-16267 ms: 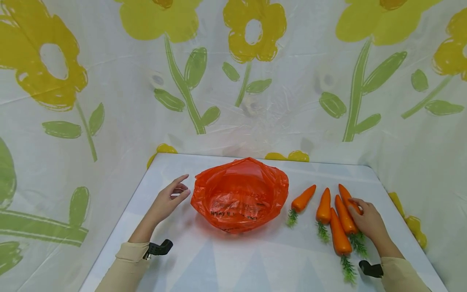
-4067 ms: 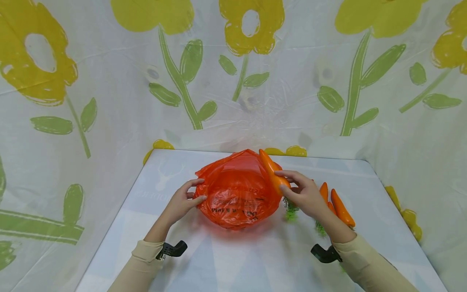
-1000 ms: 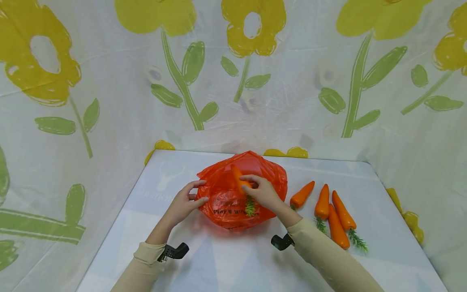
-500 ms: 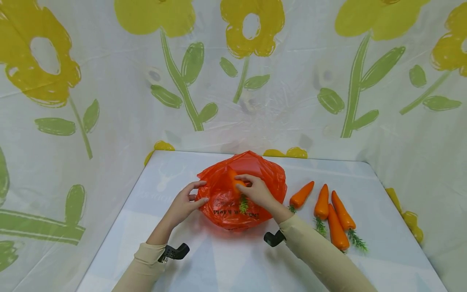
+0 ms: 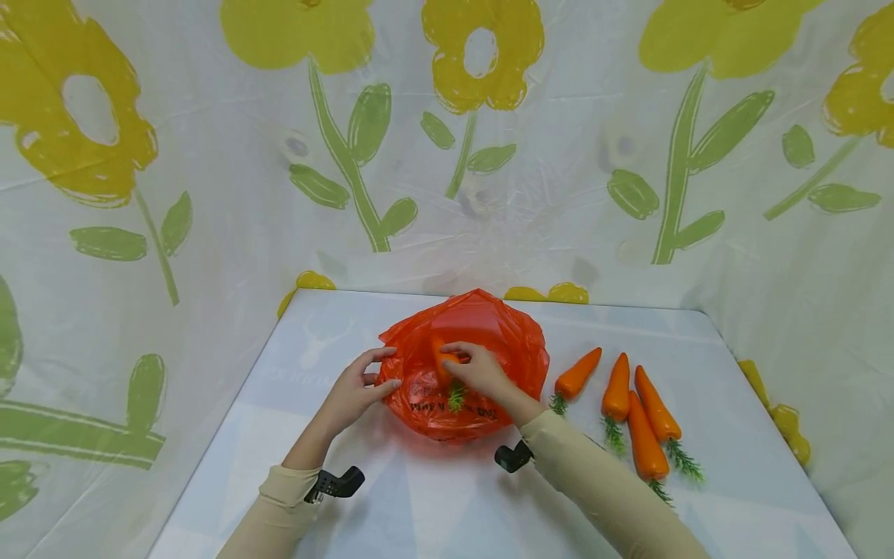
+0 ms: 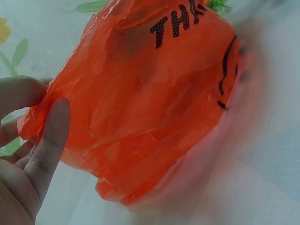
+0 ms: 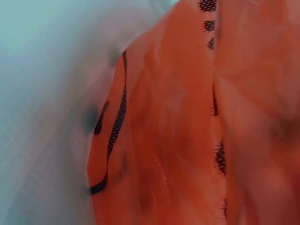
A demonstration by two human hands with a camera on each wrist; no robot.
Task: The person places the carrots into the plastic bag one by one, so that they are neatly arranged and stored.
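Note:
An orange-red plastic bag (image 5: 419,380) stands with its mouth spread on the table, black lettering on its front. At its left rim my left hand (image 5: 351,397) pinches the thin film; the left wrist view shows the thumb (image 6: 55,126) on the near side of the bag (image 6: 140,103) and fingers behind. Inside the bag's mouth my right hand (image 5: 480,374) holds an orange carrot (image 5: 444,376), tip up and green leaves (image 5: 455,397) hanging below. Only the bag (image 7: 173,117) fills the right wrist view, so hand and carrot are hidden there.
Several more carrots lie right of the bag: one (image 5: 578,373) close to it, then others (image 5: 616,388) grouped farther right. They rest on a pale table (image 5: 391,497). A flower-patterned curtain (image 5: 559,186) stands behind and along both sides.
The right hand has brought a carrot from the right-hand group to the bag, and over the last second has moved it left and lower inside. Earlier the left hand was off the bag; now it holds the rim.

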